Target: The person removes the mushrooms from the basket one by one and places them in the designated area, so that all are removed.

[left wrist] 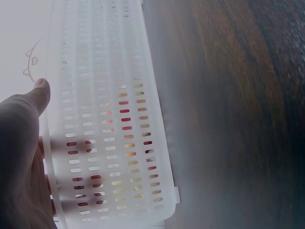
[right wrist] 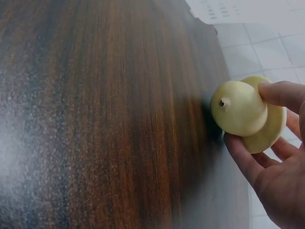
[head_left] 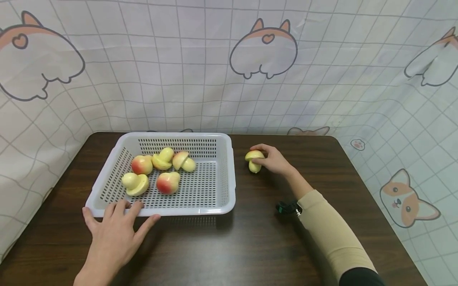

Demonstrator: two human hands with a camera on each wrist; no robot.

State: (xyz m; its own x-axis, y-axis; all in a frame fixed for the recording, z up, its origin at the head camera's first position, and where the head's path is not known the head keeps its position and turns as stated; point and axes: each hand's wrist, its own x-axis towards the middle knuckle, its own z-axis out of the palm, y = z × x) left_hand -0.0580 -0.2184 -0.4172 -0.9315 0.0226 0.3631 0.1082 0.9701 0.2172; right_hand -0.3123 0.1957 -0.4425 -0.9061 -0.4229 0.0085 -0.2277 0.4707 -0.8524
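Observation:
My right hand (head_left: 275, 161) holds a yellow toy mushroom (head_left: 255, 155) with a reddish cap top, just right of the basket. In the right wrist view, thumb and fingers pinch the cap of this mushroom (right wrist: 240, 109), its rounded stem end facing the camera. At the near left corner of the white perforated basket (head_left: 214, 211), my left hand (head_left: 114, 234) grips the rim. The left wrist view has the thumb near the basket's rim and the fingers reaching over it, dark through the slots. Inside the basket lie several similar mushrooms (head_left: 168, 182), yellow and red.
A dark brown wooden table (head_left: 250, 246) carries everything. A small black device (head_left: 286, 207) with a green part is by the right sleeve (head_left: 329, 230). A white grid-patterned cloth (head_left: 200, 71) with cartoon corgis hangs behind the table and along its sides.

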